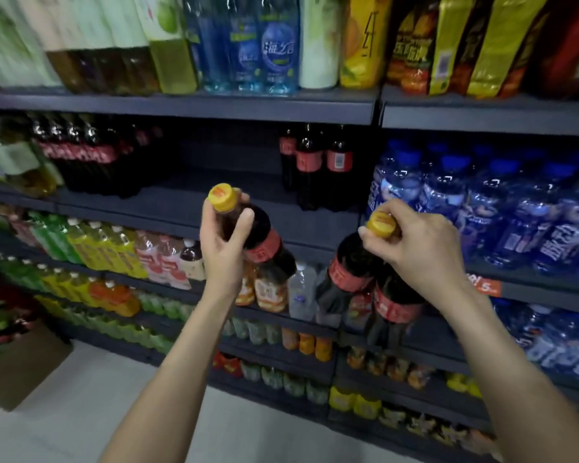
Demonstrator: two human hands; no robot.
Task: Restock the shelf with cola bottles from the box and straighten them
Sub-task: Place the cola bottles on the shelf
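- While both hands are raised before the shelf (pixel 188 208), each carries cola: the left hand (pixel 224 242) has its grip curled round the neck of one cola bottle (pixel 258 238), just under its yellow cap (pixel 220 196), the bottle tilted with its base toward 4 o'clock.
- At 3 o'clock from it, the right hand (pixel 422 242) pinches the yellow cap of a second cola bottle (pixel 348 265); a third cola bottle (pixel 395 302) hangs touching it, though how the grip holds that one I cannot tell.
- All three are in the air, in front of the shelf edge, not standing on it.
- At 12 o'clock on that shelf stand three cola bottles (pixel 318 165) upright; more cola (pixel 87 155) sits at 10 o'clock, with bare shelf between.
- Blue water bottles (pixel 482 202) fill the bay at 3 o'clock.
- A cardboard box (pixel 20 369) rests on the floor at 8 o'clock.
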